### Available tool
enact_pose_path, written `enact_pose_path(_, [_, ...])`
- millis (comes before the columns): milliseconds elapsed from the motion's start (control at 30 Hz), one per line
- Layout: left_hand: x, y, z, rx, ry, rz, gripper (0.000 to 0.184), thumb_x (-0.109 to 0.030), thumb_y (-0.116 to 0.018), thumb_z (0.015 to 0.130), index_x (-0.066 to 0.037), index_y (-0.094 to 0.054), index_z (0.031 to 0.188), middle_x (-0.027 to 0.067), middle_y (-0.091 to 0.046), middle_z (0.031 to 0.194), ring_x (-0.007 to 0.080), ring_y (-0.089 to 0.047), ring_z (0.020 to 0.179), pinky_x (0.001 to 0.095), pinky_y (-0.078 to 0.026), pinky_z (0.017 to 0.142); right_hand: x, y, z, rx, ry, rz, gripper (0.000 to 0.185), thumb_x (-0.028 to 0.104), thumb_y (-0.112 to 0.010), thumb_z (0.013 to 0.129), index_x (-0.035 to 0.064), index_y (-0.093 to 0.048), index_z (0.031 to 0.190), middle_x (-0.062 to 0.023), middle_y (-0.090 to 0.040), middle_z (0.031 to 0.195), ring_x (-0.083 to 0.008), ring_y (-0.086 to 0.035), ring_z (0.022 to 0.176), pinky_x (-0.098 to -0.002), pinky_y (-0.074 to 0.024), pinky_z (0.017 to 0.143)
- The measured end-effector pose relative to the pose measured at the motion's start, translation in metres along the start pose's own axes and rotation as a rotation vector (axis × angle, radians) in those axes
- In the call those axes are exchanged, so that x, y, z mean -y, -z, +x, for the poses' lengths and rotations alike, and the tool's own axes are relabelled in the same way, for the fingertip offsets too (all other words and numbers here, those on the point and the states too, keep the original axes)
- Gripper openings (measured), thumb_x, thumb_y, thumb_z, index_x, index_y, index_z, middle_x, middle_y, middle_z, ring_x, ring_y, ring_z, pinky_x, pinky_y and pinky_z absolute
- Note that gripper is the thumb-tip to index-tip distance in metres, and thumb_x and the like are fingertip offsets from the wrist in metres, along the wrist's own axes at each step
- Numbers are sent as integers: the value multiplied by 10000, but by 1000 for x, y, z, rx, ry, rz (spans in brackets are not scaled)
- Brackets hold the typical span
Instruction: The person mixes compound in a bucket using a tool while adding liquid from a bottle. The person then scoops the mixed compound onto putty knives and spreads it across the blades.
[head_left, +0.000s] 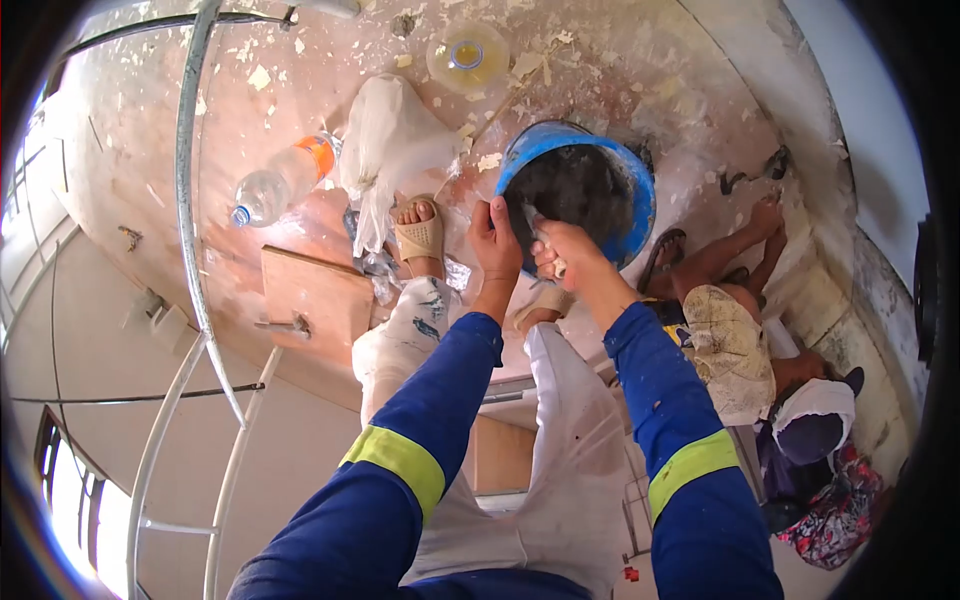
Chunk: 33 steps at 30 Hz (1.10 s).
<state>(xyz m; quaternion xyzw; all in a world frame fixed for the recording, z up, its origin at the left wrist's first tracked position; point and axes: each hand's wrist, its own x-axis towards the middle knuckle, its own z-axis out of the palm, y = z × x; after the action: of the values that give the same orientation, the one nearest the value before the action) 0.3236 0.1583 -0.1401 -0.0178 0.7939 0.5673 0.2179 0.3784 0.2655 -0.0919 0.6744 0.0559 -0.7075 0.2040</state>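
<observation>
A blue bucket point(642, 190) stands on the floor in front of me with dark grey wet-looking material point(585, 185) inside. My left hand point(496, 240) is closed at the bucket's near left rim, thumb pointing up. In my right hand point(572, 252) is a trowel, its pale handle point(559, 269) wrapped by my fingers. The narrow metal part point(531, 213) reaches over the rim toward the grey material, and its tip is hard to make out.
A plastic bottle point(268, 190) lies left, near a whitish bag point(392, 130) and a hawk board point(318, 305). Beyond is a container of yellowish liquid point(468, 62). Metal scaffold tubes point(187, 170) rise at left. Another person point(735, 340) sits close on the right, by the wall.
</observation>
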Motion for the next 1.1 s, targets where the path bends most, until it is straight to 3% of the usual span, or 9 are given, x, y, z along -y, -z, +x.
enact_pose_path(200, [-3, 0, -2, 1, 22, 0, 478, -349, -541, 1072, -42, -387, 739, 8, -347, 640, 92, -319, 650, 309, -288, 557, -8, 49, -19, 2, 167, 169, 208, 361, -578, 1038, 164, -524, 1004, 18, -514, 691, -51, -381, 463, -259, -289, 371])
enact_pose_path(367, [10, -2, 0, 20, 28, -69, 486, -359, -540, 1073, -51, -370, 737, -20, -324, 660, 81, -301, 664, 298, -276, 560, 30, 81, -97, -231, 342, -874, 364, 370, -572, 1021, 27, -586, 1143, -35, -561, 710, -116, -496, 524, -302, -425, 473])
enact_pose_path(467, [11, -3, -2, 20, 28, -103, 487, -357, -544, 1072, -53, -362, 739, -23, -317, 665, 79, -297, 668, 294, -271, 563, 27, 112, -93, -273, 500, -1489, 421, 338, -566, 991, -63, -643, 1095, -219, -682, 865, -328, -685, 827, -430, -537, 776])
enact_pose_path(533, [11, -3, -1, 14, 27, -103, 484, -354, -546, 1072, -54, -362, 740, -21, -315, 665, 79, -299, 668, 291, -268, 564, 35, 98, -92, -204, 425, -1728, 423, 330, -557, 988, -68, -661, 1085, -280, -692, 931, -399, -690, 963, -461, -518, 885])
enact_pose_path(633, [12, 0, -1, 22, 37, -72, 481, -354, -548, 1070, -49, -374, 741, -6, -318, 658, 83, -306, 665, 297, -271, 561, 30, 79, -40, -101, 400, -1695, 493, 327, -579, 967, -102, -622, 1206, -319, -697, 1029, -492, -660, 1028, -489, -527, 910])
enact_pose_path(733, [6, 4, 0, 38, 32, 3, 482, -358, -544, 1070, -42, -386, 743, 9, -326, 651, 91, -315, 660, 310, -278, 557, 15, 52, 15, -163, 278, -1545, 380, 244, -596, 963, -48, -648, 1202, -294, -699, 873, -440, -713, 851, -496, -563, 758])
enact_pose_path(800, [6, 11, -15, 16, 72, 11, 483, -359, -537, 1073, -38, -389, 743, 15, -327, 646, 96, -313, 652, 316, -279, 552, -1, 63, 20, -16, 199, -1294, 257, 265, -558, 1013, 14, -611, 1012, -173, -632, 751, -295, -599, 580, -430, -472, 525])
enact_pose_path(933, [6, 0, -2, 18, 64, -19, 470, -336, -531, 1077, -37, -389, 743, 13, -333, 644, 98, -306, 645, 318, -276, 545, 12, 21, 13, 25, -146, 24, 220, 269, -531, 1056, 124, -493, 895, -16, -498, 646, -68, -393, 411, -259, -300, 358])
enact_pose_path(1100, [14, -6, 2, 12, 57, -63, 475, -346, -539, 1074, -35, -394, 744, 8, -346, 644, 105, -306, 644, 315, -284, 551, 21, 28, -6, -45, -65, -127, 207, 299, -535, 1058, 138, -479, 940, -8, -506, 671, -44, -384, 433, -225, -275, 365])
